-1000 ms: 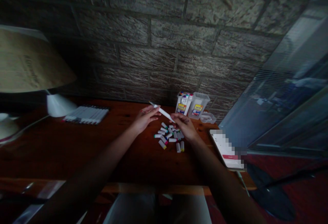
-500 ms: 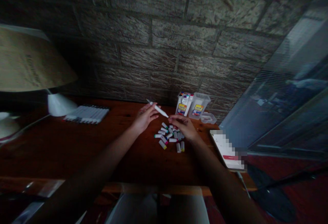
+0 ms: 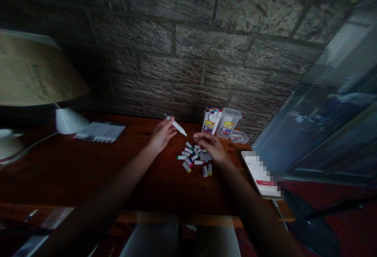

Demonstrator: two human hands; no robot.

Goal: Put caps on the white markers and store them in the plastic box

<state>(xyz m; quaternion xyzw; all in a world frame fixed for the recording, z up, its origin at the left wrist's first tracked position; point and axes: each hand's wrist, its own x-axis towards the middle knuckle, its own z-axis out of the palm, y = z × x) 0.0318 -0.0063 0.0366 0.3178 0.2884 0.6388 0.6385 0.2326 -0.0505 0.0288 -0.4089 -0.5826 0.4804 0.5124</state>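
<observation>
My left hand (image 3: 161, 135) grips a white marker (image 3: 177, 125) by its middle, held slanted above the wooden table (image 3: 88, 170). My right hand (image 3: 210, 146) is a short gap to the right of the marker's lower tip, its fingers pinched on a small cap (image 3: 195, 135). Under and beside my right hand lies a pile of several white marker caps with coloured ends (image 3: 193, 157).
Two clear plastic boxes (image 3: 221, 123) stand at the back by the brick wall, the left one holding markers, with a small lid (image 3: 239, 137) beside them. A row of capless markers (image 3: 100, 132) lies at the back left near a lamp (image 3: 38, 76). A booklet (image 3: 260, 174) lies at the right edge.
My left hand drew the marker up and to the left, away from my right hand. The cap came off in my right fingers, and a gap now shows between them.
</observation>
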